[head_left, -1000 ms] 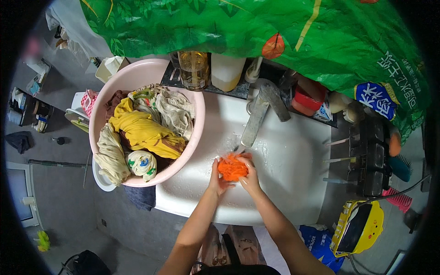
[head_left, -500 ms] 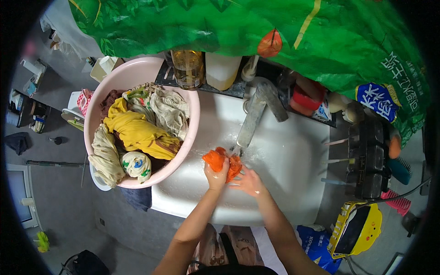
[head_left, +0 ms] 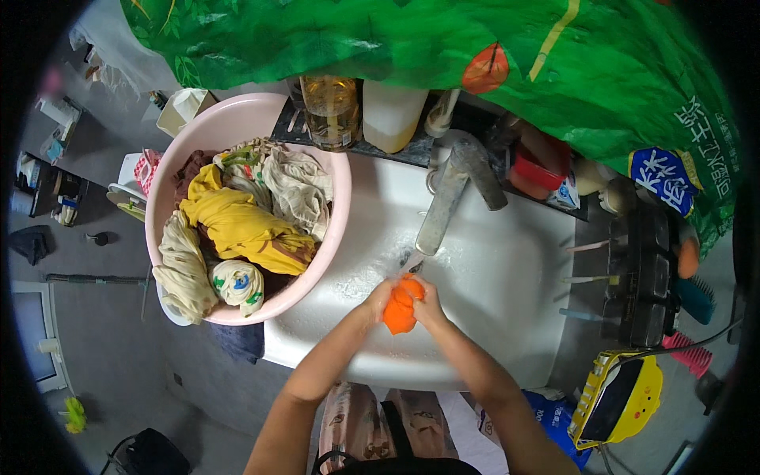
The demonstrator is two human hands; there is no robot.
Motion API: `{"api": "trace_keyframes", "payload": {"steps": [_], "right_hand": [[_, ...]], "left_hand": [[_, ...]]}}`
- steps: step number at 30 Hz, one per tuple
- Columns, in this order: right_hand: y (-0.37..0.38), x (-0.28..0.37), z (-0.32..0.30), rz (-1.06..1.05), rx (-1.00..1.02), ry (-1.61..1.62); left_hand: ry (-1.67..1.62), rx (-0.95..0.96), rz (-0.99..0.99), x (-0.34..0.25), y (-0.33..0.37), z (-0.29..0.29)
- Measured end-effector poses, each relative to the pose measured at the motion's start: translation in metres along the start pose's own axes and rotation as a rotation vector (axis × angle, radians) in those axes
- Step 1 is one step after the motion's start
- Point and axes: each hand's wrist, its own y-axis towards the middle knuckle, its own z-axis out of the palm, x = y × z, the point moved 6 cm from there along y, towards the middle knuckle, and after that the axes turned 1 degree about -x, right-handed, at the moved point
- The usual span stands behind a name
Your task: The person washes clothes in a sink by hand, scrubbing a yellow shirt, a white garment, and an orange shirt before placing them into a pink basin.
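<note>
A wet orange cloth (head_left: 400, 313) is bunched between my two hands under the running tap (head_left: 442, 212). My left hand (head_left: 378, 301) is closed on its left side. On the opposite side, my right hand (head_left: 428, 304) grips the cloth as well. Water falls on the cloth's upper end and splashes into the white sink (head_left: 507, 317). Part of the cloth hangs below my hands toward the sink's near side. The exact kind of cloth piece cannot be told.
On the left, a pink basin (head_left: 339, 214) holds twisted wet clothes, a yellow garment (head_left: 245, 226) among them. Bottles (head_left: 331, 115) line the back ledge beneath a large green plastic package (head_left: 356, 43). A black toothbrush holder (head_left: 637, 277) and a yellow device (head_left: 621, 400) are at the right.
My right hand, spread beside the cloth before, has closed on it. Both hands have shifted slightly right, and the cloth is now gathered into a tighter bunch between them.
</note>
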Motion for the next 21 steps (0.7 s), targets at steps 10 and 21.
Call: {"api": "trace_keyframes", "payload": {"steps": [10,21], "right_hand": [[-0.01,0.018,0.001,-0.115,0.081,-0.307],[-0.01,0.02,-0.008,-0.051,-0.085,-0.415]], "left_hand": [[0.129,0.087,-0.258,0.016,0.002,-0.001],[-0.082,-0.39,0.23,0.014,0.009,-0.052]]}}
